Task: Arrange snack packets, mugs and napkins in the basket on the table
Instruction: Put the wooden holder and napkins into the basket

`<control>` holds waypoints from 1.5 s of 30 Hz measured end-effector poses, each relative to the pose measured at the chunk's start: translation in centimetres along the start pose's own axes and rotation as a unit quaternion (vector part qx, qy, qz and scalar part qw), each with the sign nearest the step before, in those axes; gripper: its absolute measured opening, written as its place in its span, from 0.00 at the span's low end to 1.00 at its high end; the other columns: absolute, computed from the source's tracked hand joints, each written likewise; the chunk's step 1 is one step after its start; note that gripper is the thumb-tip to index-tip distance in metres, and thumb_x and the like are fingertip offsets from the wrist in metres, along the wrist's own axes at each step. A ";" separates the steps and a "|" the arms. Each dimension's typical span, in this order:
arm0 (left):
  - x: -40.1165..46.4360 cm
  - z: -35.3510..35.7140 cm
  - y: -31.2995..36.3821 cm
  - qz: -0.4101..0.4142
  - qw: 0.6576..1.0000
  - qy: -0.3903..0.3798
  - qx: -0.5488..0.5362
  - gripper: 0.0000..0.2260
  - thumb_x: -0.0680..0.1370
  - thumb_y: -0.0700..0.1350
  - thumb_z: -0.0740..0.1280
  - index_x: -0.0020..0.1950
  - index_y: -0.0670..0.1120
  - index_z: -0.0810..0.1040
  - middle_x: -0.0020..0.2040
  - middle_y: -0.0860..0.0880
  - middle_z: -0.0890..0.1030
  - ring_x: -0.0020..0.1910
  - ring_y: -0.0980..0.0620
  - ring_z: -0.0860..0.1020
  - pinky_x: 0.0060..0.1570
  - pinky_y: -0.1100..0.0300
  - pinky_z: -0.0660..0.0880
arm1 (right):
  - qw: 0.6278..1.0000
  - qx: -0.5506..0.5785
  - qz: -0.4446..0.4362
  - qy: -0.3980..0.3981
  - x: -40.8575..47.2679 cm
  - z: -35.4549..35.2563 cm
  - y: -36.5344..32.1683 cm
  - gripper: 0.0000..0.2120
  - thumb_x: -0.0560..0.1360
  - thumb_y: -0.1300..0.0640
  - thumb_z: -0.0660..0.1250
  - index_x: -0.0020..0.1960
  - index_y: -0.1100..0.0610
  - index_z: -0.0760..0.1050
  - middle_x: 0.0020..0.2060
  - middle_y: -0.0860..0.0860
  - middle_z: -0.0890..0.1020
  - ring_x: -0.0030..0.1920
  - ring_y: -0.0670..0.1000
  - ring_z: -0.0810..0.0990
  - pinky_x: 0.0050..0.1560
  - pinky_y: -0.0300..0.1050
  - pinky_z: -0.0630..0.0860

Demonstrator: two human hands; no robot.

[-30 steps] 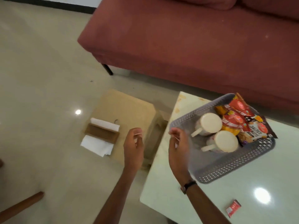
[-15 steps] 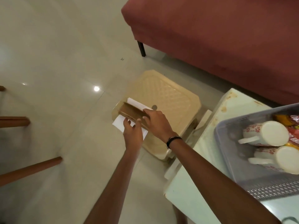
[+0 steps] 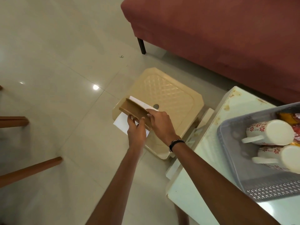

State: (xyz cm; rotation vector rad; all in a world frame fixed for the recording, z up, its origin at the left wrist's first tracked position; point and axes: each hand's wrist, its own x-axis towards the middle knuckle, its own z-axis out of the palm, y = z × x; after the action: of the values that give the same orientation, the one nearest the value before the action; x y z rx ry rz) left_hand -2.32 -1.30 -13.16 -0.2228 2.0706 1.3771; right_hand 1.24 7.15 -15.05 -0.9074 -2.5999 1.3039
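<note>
A brown napkin holder (image 3: 132,108) with white napkins (image 3: 121,121) sticking out stands on a beige plastic stool (image 3: 172,98). My left hand (image 3: 136,129) pinches the holder's near side and my right hand (image 3: 159,120) grips its right end. At the right edge, a grey perforated basket (image 3: 253,189) sits on the pale table (image 3: 199,159). Two white mugs with red flowers (image 3: 269,133) (image 3: 282,157) lie on their sides in it, beside red and orange snack packets (image 3: 292,120) cut off by the frame.
A maroon sofa (image 3: 219,38) with a dark leg (image 3: 141,46) fills the back right. Wooden furniture legs (image 3: 30,169) reach in from the left over the glossy tiled floor. The stool stands between sofa and table.
Both hands moved from above the table's left edge over to the stool and took hold of the napkin holder. The view swung left, pushing the basket to the right edge.
</note>
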 end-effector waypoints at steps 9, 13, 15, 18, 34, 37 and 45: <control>-6.5 4.7 0.9 0.105 0.991 -0.071 0.047 0.24 0.77 0.52 0.64 0.72 0.55 0.61 0.61 0.59 0.72 0.57 0.56 0.75 0.63 0.55 0.72 | 0.989 0.060 0.022 0.134 -6.8 -6.6 2.1 0.15 0.79 0.57 0.58 0.63 0.57 0.75 0.49 0.55 0.85 0.46 0.53 0.83 0.50 0.43 0.77; -12.4 9.8 -1.0 0.150 0.973 -0.162 0.071 0.26 0.76 0.54 0.64 0.73 0.54 0.61 0.60 0.61 0.77 0.60 0.56 0.77 0.61 0.57 0.74 | 0.971 0.005 0.078 0.227 -13.0 -11.0 6.9 0.12 0.78 0.62 0.61 0.59 0.58 0.78 0.41 0.55 0.85 0.37 0.53 0.82 0.39 0.40 0.76; -15.1 12.5 -2.3 0.151 0.963 -0.204 0.090 0.27 0.76 0.58 0.62 0.73 0.56 0.59 0.64 0.56 0.77 0.63 0.54 0.75 0.63 0.54 0.73 | 0.960 -0.012 0.106 0.259 -16.1 -13.2 9.3 0.10 0.78 0.63 0.62 0.56 0.61 0.79 0.39 0.55 0.85 0.35 0.52 0.81 0.37 0.38 0.75; -18.0 15.7 -3.9 0.139 0.950 -0.254 0.115 0.29 0.76 0.60 0.58 0.75 0.57 0.55 0.69 0.52 0.73 0.67 0.52 0.73 0.66 0.53 0.72 | 0.946 -0.034 0.135 0.291 -19.7 -15.0 12.3 0.07 0.75 0.66 0.66 0.52 0.66 0.80 0.35 0.57 0.84 0.32 0.50 0.80 0.36 0.30 0.72; -16.4 20.0 -9.8 0.250 0.880 -0.094 0.392 0.28 0.74 0.57 0.66 0.72 0.53 0.65 0.75 0.49 0.63 0.73 0.46 0.59 0.68 0.45 0.64 | 0.953 0.043 0.236 0.187 -22.1 -13.4 18.2 0.16 0.77 0.60 0.61 0.64 0.61 0.73 0.51 0.57 0.84 0.49 0.57 0.84 0.53 0.52 0.81; -16.5 20.5 -9.7 0.240 0.882 -0.083 0.396 0.28 0.73 0.58 0.67 0.72 0.53 0.65 0.75 0.48 0.62 0.73 0.46 0.59 0.68 0.47 0.63 | 0.949 0.046 0.258 0.177 -22.0 -13.6 18.3 0.16 0.77 0.60 0.62 0.64 0.62 0.73 0.52 0.58 0.83 0.50 0.58 0.84 0.54 0.54 0.81; -16.5 20.7 -9.1 0.234 0.876 -0.098 0.409 0.29 0.74 0.54 0.68 0.73 0.54 0.64 0.76 0.46 0.60 0.74 0.43 0.57 0.69 0.45 0.62 | 0.951 0.005 0.256 0.175 -22.4 -13.6 18.2 0.15 0.76 0.61 0.63 0.62 0.64 0.75 0.50 0.58 0.84 0.48 0.58 0.84 0.53 0.49 0.80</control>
State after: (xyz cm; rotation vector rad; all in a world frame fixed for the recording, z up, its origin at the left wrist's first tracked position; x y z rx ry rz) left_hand 23.38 9.51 -15.68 0.7852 2.4087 0.5918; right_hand 32.61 12.74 -16.31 -1.7160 -2.1570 1.1053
